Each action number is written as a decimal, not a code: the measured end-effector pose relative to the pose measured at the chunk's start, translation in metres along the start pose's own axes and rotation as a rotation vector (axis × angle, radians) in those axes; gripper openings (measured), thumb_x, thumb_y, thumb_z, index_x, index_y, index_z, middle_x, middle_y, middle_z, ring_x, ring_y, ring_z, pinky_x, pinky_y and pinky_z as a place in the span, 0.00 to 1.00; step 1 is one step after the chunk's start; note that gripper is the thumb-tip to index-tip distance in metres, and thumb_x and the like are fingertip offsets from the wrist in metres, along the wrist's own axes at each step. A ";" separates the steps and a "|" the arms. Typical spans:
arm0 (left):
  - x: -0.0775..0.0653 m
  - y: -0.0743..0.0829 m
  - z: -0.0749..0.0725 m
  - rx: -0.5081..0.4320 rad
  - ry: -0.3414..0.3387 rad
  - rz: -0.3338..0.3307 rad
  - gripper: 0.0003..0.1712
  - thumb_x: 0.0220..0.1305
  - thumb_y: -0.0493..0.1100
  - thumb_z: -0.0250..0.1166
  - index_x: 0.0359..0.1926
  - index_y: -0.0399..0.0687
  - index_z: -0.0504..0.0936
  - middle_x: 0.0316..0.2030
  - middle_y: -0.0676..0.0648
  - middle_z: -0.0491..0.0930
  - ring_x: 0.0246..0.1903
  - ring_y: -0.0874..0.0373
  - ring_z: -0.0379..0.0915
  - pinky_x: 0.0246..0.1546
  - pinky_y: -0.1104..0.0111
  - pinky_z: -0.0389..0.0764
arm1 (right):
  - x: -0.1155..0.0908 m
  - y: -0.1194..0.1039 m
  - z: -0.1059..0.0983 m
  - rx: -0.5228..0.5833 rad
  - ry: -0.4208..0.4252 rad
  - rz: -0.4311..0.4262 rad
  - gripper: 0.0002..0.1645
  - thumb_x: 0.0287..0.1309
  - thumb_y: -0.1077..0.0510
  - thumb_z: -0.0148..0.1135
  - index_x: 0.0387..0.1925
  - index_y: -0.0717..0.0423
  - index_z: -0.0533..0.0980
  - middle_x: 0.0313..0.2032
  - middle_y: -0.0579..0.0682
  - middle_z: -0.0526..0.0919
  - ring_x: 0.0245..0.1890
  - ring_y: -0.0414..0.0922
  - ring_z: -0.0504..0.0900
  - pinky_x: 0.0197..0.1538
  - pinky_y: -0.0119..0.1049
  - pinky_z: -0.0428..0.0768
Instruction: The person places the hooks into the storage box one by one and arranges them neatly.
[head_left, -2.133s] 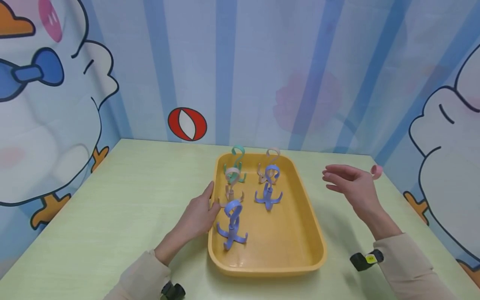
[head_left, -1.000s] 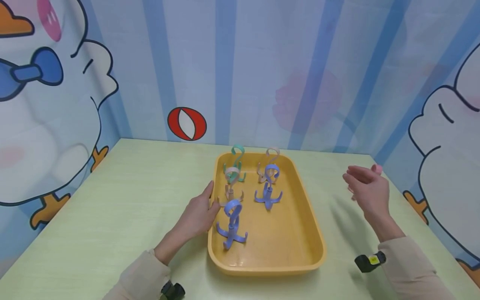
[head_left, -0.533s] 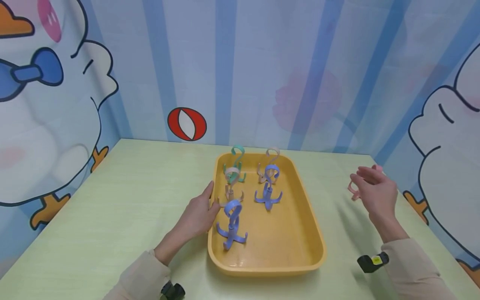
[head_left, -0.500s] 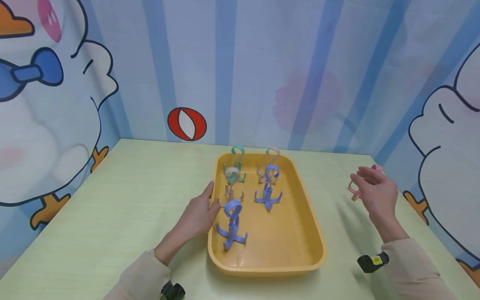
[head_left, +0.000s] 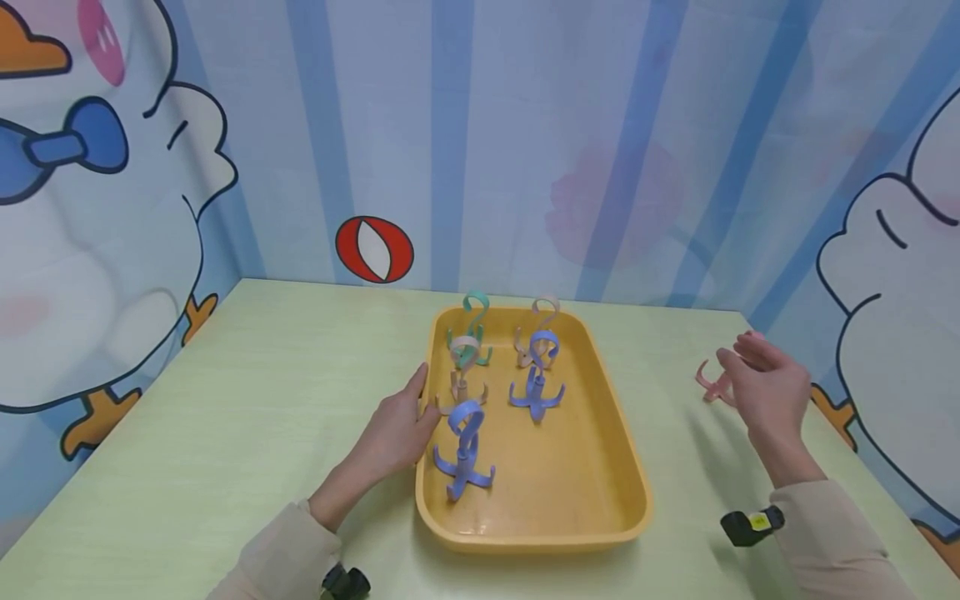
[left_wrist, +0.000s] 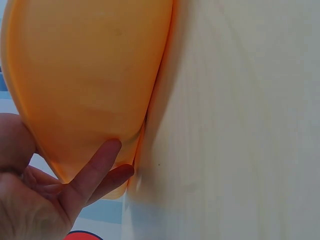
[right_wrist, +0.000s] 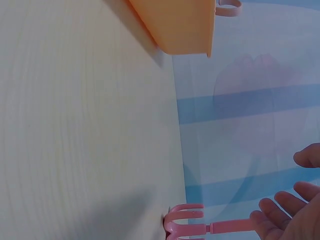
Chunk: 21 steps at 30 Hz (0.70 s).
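Observation:
My left hand [head_left: 397, 423] holds the left rim of a yellow plastic tray [head_left: 562, 487]. In the left wrist view its thumb goes over the rim while the fingers lie on the outer wall [left_wrist: 95, 65]. To the right of the tray, my right hand [head_left: 772, 400] hovers at a pink multi-prong hanging hook [head_left: 718, 387], fingers loosely bent, thumb apart from them. The right wrist view has the pink hook [right_wrist: 192, 229] standing upright on the table, its top hidden behind the fingertips; whether they touch I cannot tell.
Inside the tray stand several similar hooks: a green one [head_left: 472, 354], two pale pink ones, a near blue-purple one [head_left: 465, 471] and another blue-purple one [head_left: 537, 396]. A striped cartoon curtain [head_left: 510, 167] rises behind the pale table [head_left: 300, 350].
My right hand has moved right, away from the tray, to the pink hook, more of whose prongs now show. My left hand and the tray have stayed put.

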<state>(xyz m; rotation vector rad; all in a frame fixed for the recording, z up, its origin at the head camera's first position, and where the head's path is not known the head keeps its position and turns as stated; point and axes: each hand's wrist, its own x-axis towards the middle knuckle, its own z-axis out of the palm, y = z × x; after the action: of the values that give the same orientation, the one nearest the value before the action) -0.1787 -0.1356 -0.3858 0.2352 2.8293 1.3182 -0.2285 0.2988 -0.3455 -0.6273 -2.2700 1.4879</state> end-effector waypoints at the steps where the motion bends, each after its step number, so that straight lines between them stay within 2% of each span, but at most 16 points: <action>1: 0.000 0.000 0.000 0.000 -0.001 -0.001 0.42 0.75 0.39 0.51 0.83 0.32 0.47 0.34 0.41 0.80 0.14 0.60 0.71 0.16 0.69 0.73 | 0.001 0.000 -0.001 0.006 0.002 0.003 0.35 0.70 0.44 0.65 0.75 0.44 0.73 0.74 0.43 0.74 0.73 0.41 0.72 0.76 0.39 0.70; 6: 0.001 0.000 0.001 0.004 0.001 0.001 0.42 0.75 0.39 0.51 0.83 0.32 0.47 0.37 0.40 0.81 0.14 0.60 0.72 0.16 0.69 0.74 | 0.002 0.001 -0.002 0.001 0.008 0.002 0.35 0.71 0.43 0.65 0.76 0.43 0.72 0.75 0.42 0.74 0.76 0.44 0.70 0.76 0.40 0.70; 12: 0.001 -0.001 0.001 0.011 0.005 0.010 0.42 0.75 0.39 0.51 0.83 0.32 0.48 0.34 0.41 0.80 0.14 0.60 0.72 0.16 0.69 0.73 | 0.002 0.001 -0.004 -0.016 0.017 0.007 0.35 0.71 0.42 0.64 0.76 0.43 0.72 0.73 0.45 0.76 0.73 0.42 0.73 0.76 0.43 0.71; 15: 0.001 -0.001 0.001 0.010 0.009 0.015 0.42 0.74 0.39 0.51 0.83 0.31 0.48 0.36 0.40 0.81 0.14 0.60 0.73 0.16 0.69 0.74 | 0.002 0.000 -0.005 -0.013 0.023 0.018 0.34 0.70 0.43 0.65 0.74 0.42 0.75 0.72 0.43 0.77 0.68 0.37 0.76 0.75 0.42 0.72; 21: 0.001 -0.001 0.001 -0.002 0.010 0.015 0.42 0.74 0.38 0.51 0.83 0.31 0.48 0.50 0.33 0.83 0.16 0.60 0.75 0.17 0.68 0.76 | 0.006 0.001 -0.007 0.001 0.070 0.054 0.30 0.68 0.45 0.66 0.70 0.41 0.79 0.69 0.41 0.81 0.54 0.30 0.80 0.69 0.38 0.77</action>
<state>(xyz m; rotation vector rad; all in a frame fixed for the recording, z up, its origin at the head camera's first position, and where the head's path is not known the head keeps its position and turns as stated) -0.1797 -0.1353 -0.3875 0.2509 2.8404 1.3283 -0.2294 0.3075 -0.3431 -0.7341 -2.2160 1.4686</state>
